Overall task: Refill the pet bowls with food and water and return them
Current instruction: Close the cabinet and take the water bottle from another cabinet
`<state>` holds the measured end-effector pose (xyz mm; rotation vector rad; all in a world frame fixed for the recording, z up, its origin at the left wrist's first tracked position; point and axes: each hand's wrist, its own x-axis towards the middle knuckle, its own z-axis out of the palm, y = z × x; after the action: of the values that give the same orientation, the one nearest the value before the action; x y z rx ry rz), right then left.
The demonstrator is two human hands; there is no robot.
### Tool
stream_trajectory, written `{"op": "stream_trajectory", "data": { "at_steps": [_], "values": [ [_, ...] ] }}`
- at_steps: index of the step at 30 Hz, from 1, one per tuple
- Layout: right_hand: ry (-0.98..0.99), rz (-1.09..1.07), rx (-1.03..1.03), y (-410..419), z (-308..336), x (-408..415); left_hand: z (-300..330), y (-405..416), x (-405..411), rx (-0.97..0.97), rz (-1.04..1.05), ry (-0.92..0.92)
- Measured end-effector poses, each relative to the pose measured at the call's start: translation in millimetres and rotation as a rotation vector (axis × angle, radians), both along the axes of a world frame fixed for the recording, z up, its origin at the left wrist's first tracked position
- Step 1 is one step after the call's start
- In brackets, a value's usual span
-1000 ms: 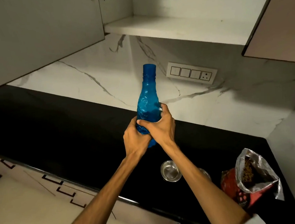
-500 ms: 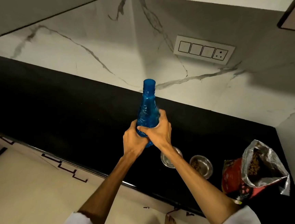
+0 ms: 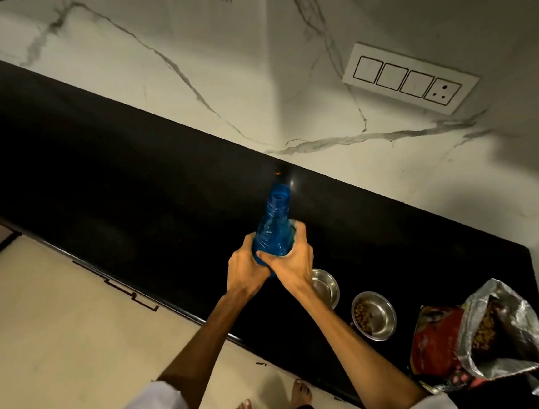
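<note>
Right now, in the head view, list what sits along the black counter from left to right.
Blue bottle held in both hands → empty steel bowl → bowl with kibble → open food bag.

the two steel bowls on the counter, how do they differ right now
The right bowl holds brown kibble on its left side; the left bowl shows no kibble, and whether it holds water cannot be told. The right bowl is in full view, while the left bowl is partly hidden behind the right hand's forearm. The right bowl sits nearer the open food bag. Both are round, shiny steel, upright on the black counter.
</note>
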<state>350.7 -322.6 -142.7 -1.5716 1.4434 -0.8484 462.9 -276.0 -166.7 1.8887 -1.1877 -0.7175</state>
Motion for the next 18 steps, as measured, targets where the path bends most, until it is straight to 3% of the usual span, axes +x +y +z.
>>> {"op": "stream_trajectory", "data": {
  "at_steps": [18],
  "values": [
    [-0.030,0.033,0.014,-1,-29,-11,-18,-1,-10,0.023,-0.016,0.059]
  ]
}}
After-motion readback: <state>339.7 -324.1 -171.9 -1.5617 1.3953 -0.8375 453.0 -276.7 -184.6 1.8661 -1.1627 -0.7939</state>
